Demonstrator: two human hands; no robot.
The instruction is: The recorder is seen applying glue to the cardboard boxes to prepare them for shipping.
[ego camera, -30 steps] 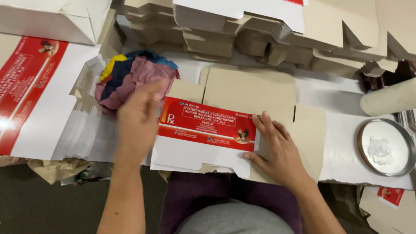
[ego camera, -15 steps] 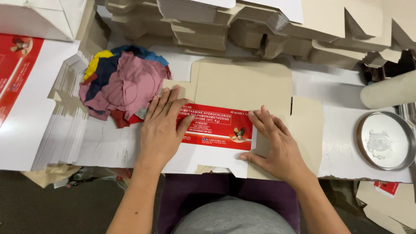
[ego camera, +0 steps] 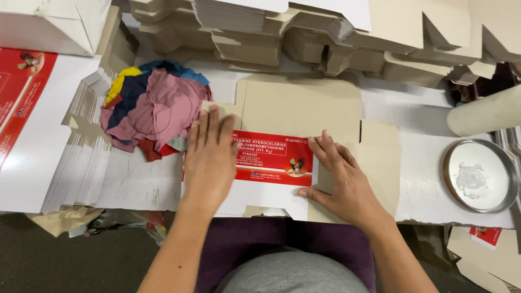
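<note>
A flat unfolded carton blank [ego camera: 301,106] of brown card lies on the white table, with a folded-over flap showing a red and white printed panel [ego camera: 274,158]. My left hand [ego camera: 209,157] lies flat, fingers spread, pressing the left end of that red panel. My right hand [ego camera: 342,182] rests flat on the right end of the flap, fingertips at the panel's edge. Neither hand grips anything.
A bundle of coloured rags [ego camera: 152,108] sits left of the blank. A stack of flat printed cartons [ego camera: 38,141] lies at far left. Piles of brown blanks [ego camera: 325,38] line the back. A round metal dish of white paste [ego camera: 477,176] and a cream roll [ego camera: 483,111] sit at right.
My left hand slid down from the flap's upper left corner to lie flat on the red panel. The flap now lies pressed flatter. The view shifted slightly.
</note>
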